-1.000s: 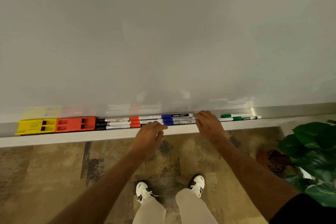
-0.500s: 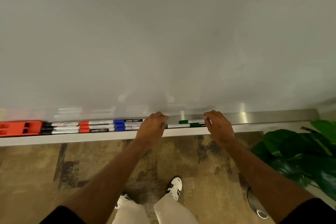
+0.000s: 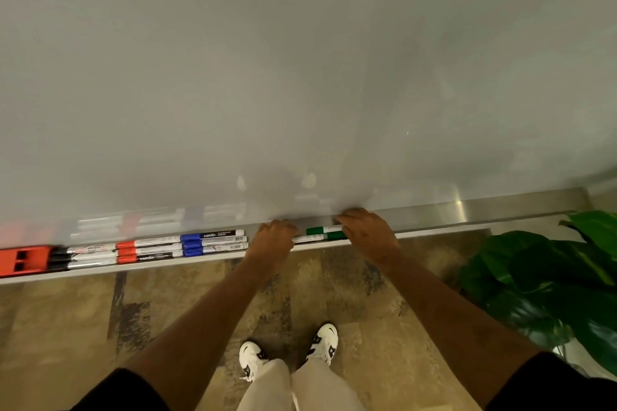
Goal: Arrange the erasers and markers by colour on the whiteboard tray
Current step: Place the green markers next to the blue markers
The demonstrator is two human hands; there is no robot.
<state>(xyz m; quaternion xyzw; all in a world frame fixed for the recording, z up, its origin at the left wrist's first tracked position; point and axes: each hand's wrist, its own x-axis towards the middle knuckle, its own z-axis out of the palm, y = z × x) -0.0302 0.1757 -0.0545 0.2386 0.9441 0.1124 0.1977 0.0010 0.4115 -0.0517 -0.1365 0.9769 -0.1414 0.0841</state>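
On the tray (image 3: 434,230), green markers (image 3: 322,233) are lying between both hands; left hand (image 3: 272,242) and right hand (image 3: 367,233) are curling over their ends, grip not discernible. Blue markers (image 3: 213,242) are lying left.

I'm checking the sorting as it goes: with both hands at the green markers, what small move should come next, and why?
Probably slide the green markers left along the tray until they meet the blue markers. The left hand and right hand bracket them, and a gap separates them from the otherwise tight row.
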